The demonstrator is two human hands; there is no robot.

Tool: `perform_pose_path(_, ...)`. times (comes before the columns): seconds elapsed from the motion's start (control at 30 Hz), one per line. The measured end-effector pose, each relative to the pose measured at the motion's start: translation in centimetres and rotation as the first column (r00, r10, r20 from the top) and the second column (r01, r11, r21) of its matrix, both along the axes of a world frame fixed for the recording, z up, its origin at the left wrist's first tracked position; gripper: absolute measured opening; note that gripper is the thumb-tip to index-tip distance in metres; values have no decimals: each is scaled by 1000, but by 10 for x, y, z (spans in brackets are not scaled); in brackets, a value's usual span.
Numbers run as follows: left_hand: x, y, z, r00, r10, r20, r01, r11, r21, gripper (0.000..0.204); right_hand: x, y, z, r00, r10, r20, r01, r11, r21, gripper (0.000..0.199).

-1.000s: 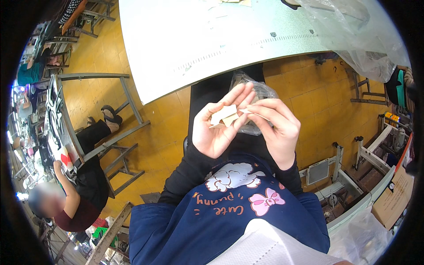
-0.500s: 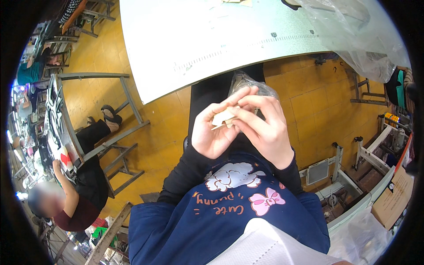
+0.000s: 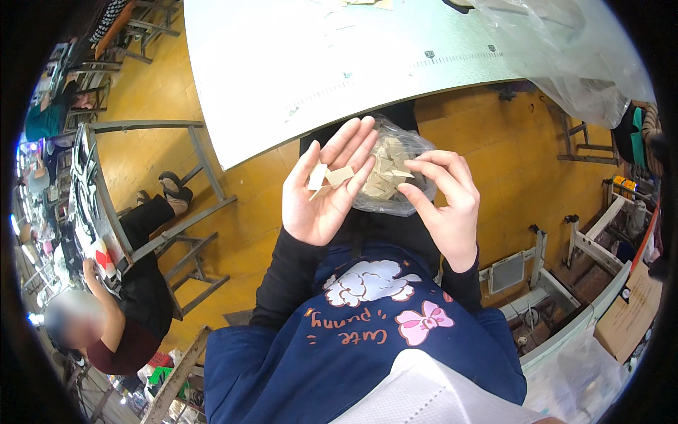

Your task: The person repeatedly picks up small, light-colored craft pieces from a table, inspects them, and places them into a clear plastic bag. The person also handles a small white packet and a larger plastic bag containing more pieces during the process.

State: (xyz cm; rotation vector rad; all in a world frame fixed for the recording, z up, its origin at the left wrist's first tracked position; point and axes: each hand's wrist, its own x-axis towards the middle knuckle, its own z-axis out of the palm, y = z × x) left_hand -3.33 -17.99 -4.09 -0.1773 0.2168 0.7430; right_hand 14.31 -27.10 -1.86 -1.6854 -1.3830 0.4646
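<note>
**Open left hand (image 3: 323, 194) bears small cream pieces (image 3: 340, 177) beside a clear bag (image 3: 420, 144) of the same**

Near the middle of the frame, the left hand lies palm up, its fingers stretched out and the thumb spread away to the left. A few flat, straight-edged cream pieces rest loosely across the palm and the base of the fingers, partly overlapping and some tilted; nothing clamps them.

Just right of that hand, the clear bag gapes upward, and a heap of similar pieces (image 3: 383, 172) lies inside it at mixed angles. The right hand (image 3: 407, 177) reaches in from the right, thumb and forefinger parted, with the fingertips over the bag's right side. Whether they touch a piece in the heap I cannot tell.

Above both hands, a pale table (image 3: 282, 92) fills the top of the frame, with a few cream scraps (image 3: 364, 2) at its upper edge and a clear plastic sheet (image 3: 565, 42) draped over its right end. At the lower left, a seated co-worker (image 3: 131, 343) has a hand by a red and white item (image 3: 104, 256) on a metal-framed stand (image 3: 147, 126). A cardboard box (image 3: 631, 311) stands at the lower right, and yellow-brown tiles (image 3: 254, 219) cover the floor.
</note>
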Motion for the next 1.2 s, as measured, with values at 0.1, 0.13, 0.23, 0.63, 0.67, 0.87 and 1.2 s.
perform_pose_path(0.1, 7, -4, 4, 997, -53, -61, 57, 996, 62, 58, -8, 0, 0, 994, 46, -96, -40, 998, 58, 29)
perform_pose_path(0.13, 10, -7, 5, 989, -84, -125, 98, 989, 115, 59, -13, 2, -1, 995, 65, -81, -60, 996, 63, 28)
perform_pose_path(0.23, 19, -17, 7, 955, -144, -261, 203, 956, 214, 61, -27, 7, -4, 996, 86, 28, -87, 995, 49, 25)
perform_pose_path(0.63, 25, -21, 3, 941, -48, -336, 153, 943, 294, 63, -36, 7, -2, 985, 174, -18, -172, 982, 79, 21)
perform_pose_path(0.67, 26, -23, 3, 930, -46, -364, 163, 940, 299, 66, -38, 7, -3, 986, 164, -37, -160, 983, 95, 20)
perform_pose_path(0.87, 22, -18, 3, 926, 5, -377, 112, 951, 288, 66, -32, 0, -1, 981, 156, -117, -138, 979, 148, 17)
perform_pose_path(1.2, 17, -13, 7, 856, 145, -496, 83, 908, 410, 68, 6, -13, -3, 997, 68, 38, -69, 997, 42, 26)
